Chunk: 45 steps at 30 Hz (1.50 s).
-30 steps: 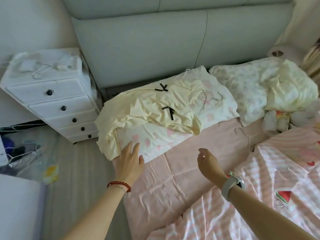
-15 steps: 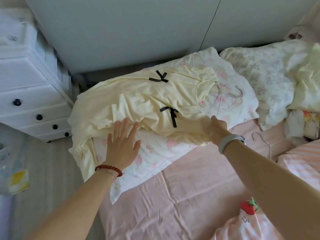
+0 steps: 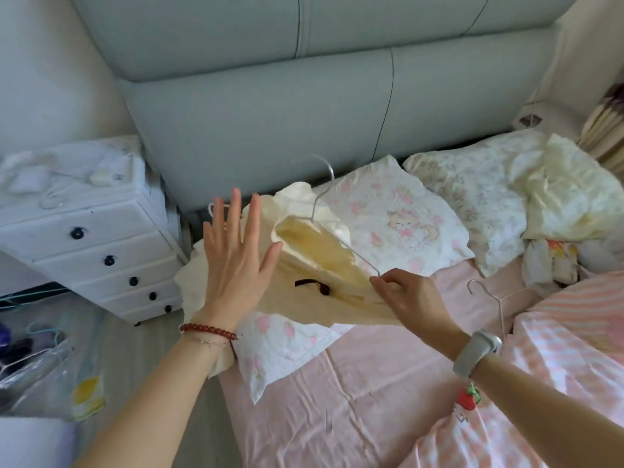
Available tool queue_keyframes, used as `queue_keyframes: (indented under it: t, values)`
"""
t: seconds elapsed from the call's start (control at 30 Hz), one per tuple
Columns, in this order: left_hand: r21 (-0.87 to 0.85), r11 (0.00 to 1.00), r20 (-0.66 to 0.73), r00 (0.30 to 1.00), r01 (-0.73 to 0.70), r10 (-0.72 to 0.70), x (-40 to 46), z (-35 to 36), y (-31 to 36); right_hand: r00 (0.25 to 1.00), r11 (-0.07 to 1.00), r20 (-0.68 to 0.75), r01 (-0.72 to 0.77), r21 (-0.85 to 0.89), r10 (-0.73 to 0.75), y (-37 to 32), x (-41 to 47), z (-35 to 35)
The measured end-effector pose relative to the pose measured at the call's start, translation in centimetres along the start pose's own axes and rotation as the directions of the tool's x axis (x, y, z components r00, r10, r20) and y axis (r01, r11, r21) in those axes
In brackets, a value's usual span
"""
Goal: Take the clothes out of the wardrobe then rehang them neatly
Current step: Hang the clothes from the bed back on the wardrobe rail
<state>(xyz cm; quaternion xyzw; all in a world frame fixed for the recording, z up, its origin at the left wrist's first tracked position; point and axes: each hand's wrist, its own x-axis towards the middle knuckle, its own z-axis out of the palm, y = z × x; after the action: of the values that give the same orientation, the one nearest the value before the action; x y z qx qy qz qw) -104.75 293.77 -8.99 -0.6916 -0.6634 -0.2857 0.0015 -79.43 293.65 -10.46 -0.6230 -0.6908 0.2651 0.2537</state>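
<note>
A pale yellow garment (image 3: 320, 285) with a small black bow is raised off the pillow at the head of the bed. A thin wire hanger (image 3: 326, 211) sits inside its neckline, hook pointing up. My right hand (image 3: 410, 298) pinches the garment's shoulder together with the hanger's end. My left hand (image 3: 236, 261) is flat with spread fingers, palm against the garment's left side. A second wire hanger (image 3: 488, 298) lies on the pink sheet to the right.
A printed white pillow (image 3: 388, 221) lies under the garment, with another pillow (image 3: 472, 187) and crumpled cloth (image 3: 567, 201) to its right. A white drawer chest (image 3: 87, 244) stands left of the bed. A grey padded headboard (image 3: 304, 106) is behind. Plastic bags (image 3: 50, 373) lie on the floor.
The garment lay flat on the pillow before; my right hand has lifted it by the shoulder and hanger. My left hand moved from pressing its lower edge to its raised side.
</note>
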Motion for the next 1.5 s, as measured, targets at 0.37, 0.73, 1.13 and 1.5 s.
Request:
queue_keyframes:
  t: [0.37,0.73,1.13,1.5]
  values:
    - [-0.316,0.942,0.108,0.991,0.112,-0.082,-13.6,-20.7,10.6,0.811,0.865,-0.302,0.457,-0.206,-0.500,-9.5,-13.5,-10.4]
    - [-0.309,0.946,-0.198,0.967,0.095,-0.161,-31.9,-38.4,22.4,0.737,0.814,-0.477,0.577,0.073,-0.479,-17.9,-31.5,-15.2]
    - [-0.221,0.875,-0.251,0.842,0.430,-0.477,-48.0,-42.0,22.1,0.800,0.792,-0.116,0.599,0.114,-0.589,-23.6,-42.2,-12.1]
    - [-0.312,0.867,-0.282,0.834,0.389,-0.475,-61.7,-44.6,22.2,0.641,0.632,0.036,0.744,0.220,-0.767,-24.2,-54.2,-12.1]
